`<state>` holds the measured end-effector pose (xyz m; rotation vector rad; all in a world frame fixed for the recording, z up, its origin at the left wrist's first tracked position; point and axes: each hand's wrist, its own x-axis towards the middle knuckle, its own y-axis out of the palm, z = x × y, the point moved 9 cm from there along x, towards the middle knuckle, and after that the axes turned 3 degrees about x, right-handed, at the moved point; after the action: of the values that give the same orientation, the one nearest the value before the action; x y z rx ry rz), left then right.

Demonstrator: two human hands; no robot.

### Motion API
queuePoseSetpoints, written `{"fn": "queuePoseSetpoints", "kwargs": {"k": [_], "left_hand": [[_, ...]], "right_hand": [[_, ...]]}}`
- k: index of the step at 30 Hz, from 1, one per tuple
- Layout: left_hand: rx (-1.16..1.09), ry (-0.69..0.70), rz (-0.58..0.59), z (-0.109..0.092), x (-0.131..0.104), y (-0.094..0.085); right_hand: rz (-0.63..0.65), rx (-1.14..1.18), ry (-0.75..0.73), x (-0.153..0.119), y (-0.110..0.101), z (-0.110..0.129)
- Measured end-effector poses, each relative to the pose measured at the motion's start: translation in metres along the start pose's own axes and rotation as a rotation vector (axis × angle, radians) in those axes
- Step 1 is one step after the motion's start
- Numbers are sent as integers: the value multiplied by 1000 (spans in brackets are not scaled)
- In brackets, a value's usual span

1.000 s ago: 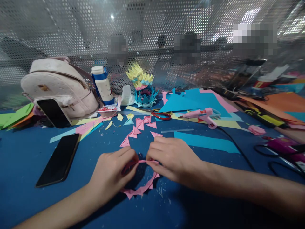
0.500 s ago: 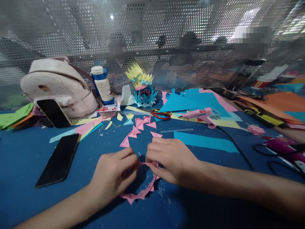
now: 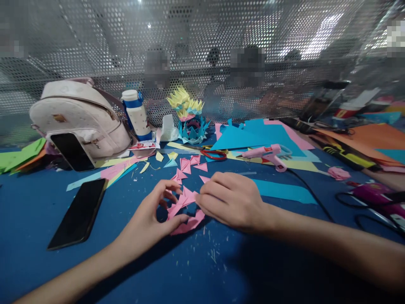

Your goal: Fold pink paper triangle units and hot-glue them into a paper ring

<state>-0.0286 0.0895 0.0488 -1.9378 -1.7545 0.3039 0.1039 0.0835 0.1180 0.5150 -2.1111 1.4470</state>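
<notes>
A ring of folded pink paper with pointed tips lies between my two hands on the blue table. My left hand curves round the ring's left side, its thumb at the front and its fingers behind, holding it. On the right side, my right hand has its fingers pressed together on the ring's edge; its fingertips are partly hidden. Loose pink paper triangles lie just beyond my hands. Farther back stands a blue, pink and yellow pointed paper model.
A black phone lies at left, near a white backpack and a bottle. Red-handled scissors, a pink glue gun with a cord, and a blue paper strip lie at right. A perforated metal screen rises behind.
The pink ring has been lifted and turned, its near side now farther from me. My left hand has opened wider around it, and my right hand has moved slightly up and right.
</notes>
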Motion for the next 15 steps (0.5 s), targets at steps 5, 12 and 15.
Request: {"fn": "queuePoseSetpoints", "kwargs": {"k": [5,12,15], "left_hand": [[-460,-185,266,16,-1,30],[-402,-143,213,16,1,20],[-138,16,139,4,2,9]], "right_hand": [[-140,-38,-117,-5,-11,8],[-65,175,26,-8,7,-13],[34,490,243,-8,23,-35]]}}
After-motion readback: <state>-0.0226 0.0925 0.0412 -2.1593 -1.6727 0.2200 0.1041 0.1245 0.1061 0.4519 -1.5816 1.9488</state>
